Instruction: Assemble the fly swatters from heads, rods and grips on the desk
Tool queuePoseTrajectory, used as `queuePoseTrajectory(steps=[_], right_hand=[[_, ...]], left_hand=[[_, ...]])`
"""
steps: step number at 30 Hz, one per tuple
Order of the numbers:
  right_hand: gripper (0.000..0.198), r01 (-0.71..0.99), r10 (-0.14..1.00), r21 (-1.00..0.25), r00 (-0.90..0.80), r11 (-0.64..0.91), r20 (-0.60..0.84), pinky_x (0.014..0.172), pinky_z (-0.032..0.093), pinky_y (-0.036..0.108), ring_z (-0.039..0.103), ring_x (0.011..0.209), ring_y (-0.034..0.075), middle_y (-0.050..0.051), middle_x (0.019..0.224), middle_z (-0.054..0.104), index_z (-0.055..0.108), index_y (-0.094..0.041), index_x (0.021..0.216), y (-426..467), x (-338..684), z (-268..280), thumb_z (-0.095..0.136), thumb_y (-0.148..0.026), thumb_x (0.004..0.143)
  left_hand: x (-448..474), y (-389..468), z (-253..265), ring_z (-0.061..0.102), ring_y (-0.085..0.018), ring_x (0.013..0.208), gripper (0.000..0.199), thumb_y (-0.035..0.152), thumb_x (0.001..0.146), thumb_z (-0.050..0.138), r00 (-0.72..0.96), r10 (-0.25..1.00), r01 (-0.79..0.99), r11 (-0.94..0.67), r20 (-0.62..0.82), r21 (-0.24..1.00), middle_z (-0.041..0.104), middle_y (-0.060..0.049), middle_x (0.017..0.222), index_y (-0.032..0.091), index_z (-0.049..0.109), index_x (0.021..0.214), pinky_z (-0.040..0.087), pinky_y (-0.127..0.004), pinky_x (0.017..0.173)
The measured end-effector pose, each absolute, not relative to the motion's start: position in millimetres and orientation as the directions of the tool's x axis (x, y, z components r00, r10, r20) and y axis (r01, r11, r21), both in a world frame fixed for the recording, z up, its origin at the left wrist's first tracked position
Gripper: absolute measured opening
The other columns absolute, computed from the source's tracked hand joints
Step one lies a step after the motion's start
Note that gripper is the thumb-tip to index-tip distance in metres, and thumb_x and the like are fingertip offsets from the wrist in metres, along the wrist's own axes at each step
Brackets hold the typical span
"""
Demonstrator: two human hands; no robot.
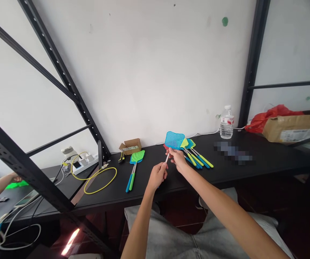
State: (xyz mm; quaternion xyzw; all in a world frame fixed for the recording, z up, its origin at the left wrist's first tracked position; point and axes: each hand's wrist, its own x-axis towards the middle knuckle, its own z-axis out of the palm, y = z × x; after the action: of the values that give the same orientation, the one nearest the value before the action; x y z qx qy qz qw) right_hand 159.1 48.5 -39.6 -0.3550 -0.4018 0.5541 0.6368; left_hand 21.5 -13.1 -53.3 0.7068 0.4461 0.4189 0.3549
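Note:
In the head view a blue fly swatter (175, 140) is held up over the black shelf, its mesh head toward the wall. My left hand (158, 175) is closed around the lower part of its metal rod. Higher up, just under the mesh head, my right hand (176, 158) grips the same swatter. Behind and to the right of my right hand lies a group of several swatters (198, 157) with yellow-green and blue handles. To the left, a green swatter (138, 155) rests overlapping a blue one, handles side by side.
A small open cardboard box (131, 146) stands by the wall. Left of it are a looped yellow cable (101, 192) and a white power strip (85, 164). A water bottle (226, 123) and a larger carton (296, 127) stand right. Another person's hand (15, 177) shows far left.

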Motion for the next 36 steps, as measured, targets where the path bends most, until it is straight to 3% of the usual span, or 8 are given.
queuePoseTrajectory(steps=[5, 9, 14, 20, 27, 33, 36], right_hand=[[0.029, -0.397, 0.993, -0.911, 0.031, 0.115, 0.112, 0.039, 0.032, 0.019, 0.056, 0.06, 0.013, 0.009, 0.082, 0.072, 0.069, -0.018, 0.073, 50, 163, -41, 0.07, -0.047, 0.074], [0.03, -0.344, 0.99, -0.937, -0.101, 0.059, 0.1, 0.041, 0.036, 0.019, 0.062, 0.067, 0.014, 0.009, 0.1, 0.073, 0.072, -0.02, 0.089, 45, 171, -41, 0.067, -0.047, 0.078], [0.035, -0.481, 0.988, -0.877, -0.14, -0.009, 0.067, 0.048, 0.045, 0.022, 0.067, 0.074, 0.016, 0.01, 0.114, 0.07, 0.067, -0.021, 0.098, 43, 172, -29, 0.062, -0.052, 0.082], [0.028, -0.53, 0.994, -0.847, -0.066, 0.041, 0.089, 0.05, 0.048, 0.023, 0.068, 0.073, 0.017, 0.01, 0.107, 0.073, 0.067, -0.019, 0.087, 45, 167, -28, 0.067, -0.047, 0.081], [0.029, -0.521, 0.991, -0.851, -0.07, 0.059, 0.112, 0.049, 0.047, 0.022, 0.068, 0.074, 0.016, 0.008, 0.107, 0.073, 0.07, -0.021, 0.094, 40, 159, -36, 0.064, -0.048, 0.083], [0.033, -0.462, 0.983, -0.884, -0.115, 0.072, 0.141, 0.05, 0.046, 0.022, 0.067, 0.076, 0.017, 0.01, 0.105, 0.073, 0.07, -0.02, 0.1, 36, 165, -29, 0.067, -0.047, 0.081], [0.029, -0.413, 0.973, -0.909, -0.18, 0.058, 0.144, 0.051, 0.045, 0.02, 0.067, 0.076, 0.015, 0.008, 0.102, 0.073, 0.072, -0.02, 0.094, 38, 176, -27, 0.075, -0.04, 0.073]], left_hand=[[22, -16, -54, 0.039, -0.007, 0.038, 0.045, 0.058, 0.092, 0.035, 0.239, 0.934, 0.309, -0.332, 0.265, 0.891, 0.049, 0.005, 0.049, 0.018, 0.052, 0.079, 0.03, -0.017, 0.042], [22, -21, -56, 0.039, -0.007, 0.04, 0.045, 0.058, 0.091, 0.037, 0.221, 0.932, 0.286, -0.343, 0.287, 0.895, 0.047, 0.005, 0.051, 0.017, 0.052, 0.079, 0.029, -0.017, 0.042], [23, -22, -58, 0.033, -0.005, 0.039, 0.043, 0.056, 0.092, 0.038, 0.225, 0.925, 0.249, -0.357, 0.305, 0.9, 0.039, 0.007, 0.048, 0.017, 0.051, 0.078, 0.024, -0.016, 0.042], [24, -22, -59, 0.032, -0.005, 0.04, 0.04, 0.054, 0.092, 0.039, 0.234, 0.923, 0.236, -0.359, 0.306, 0.903, 0.038, 0.008, 0.048, 0.018, 0.05, 0.079, 0.025, -0.016, 0.042], [24, -22, -59, 0.032, -0.005, 0.039, 0.041, 0.056, 0.092, 0.04, 0.233, 0.919, 0.225, -0.369, 0.318, 0.902, 0.038, 0.009, 0.047, 0.018, 0.049, 0.08, 0.025, -0.017, 0.042], [25, -24, -57, 0.032, -0.005, 0.039, 0.042, 0.057, 0.092, 0.039, 0.218, 0.924, 0.204, -0.359, 0.315, 0.911, 0.036, 0.009, 0.047, 0.018, 0.049, 0.08, 0.024, -0.016, 0.041], [25, -25, -56, 0.031, -0.005, 0.038, 0.042, 0.058, 0.091, 0.039, 0.203, 0.932, 0.189, -0.338, 0.3, 0.922, 0.035, 0.009, 0.047, 0.018, 0.048, 0.08, 0.024, -0.016, 0.04]])
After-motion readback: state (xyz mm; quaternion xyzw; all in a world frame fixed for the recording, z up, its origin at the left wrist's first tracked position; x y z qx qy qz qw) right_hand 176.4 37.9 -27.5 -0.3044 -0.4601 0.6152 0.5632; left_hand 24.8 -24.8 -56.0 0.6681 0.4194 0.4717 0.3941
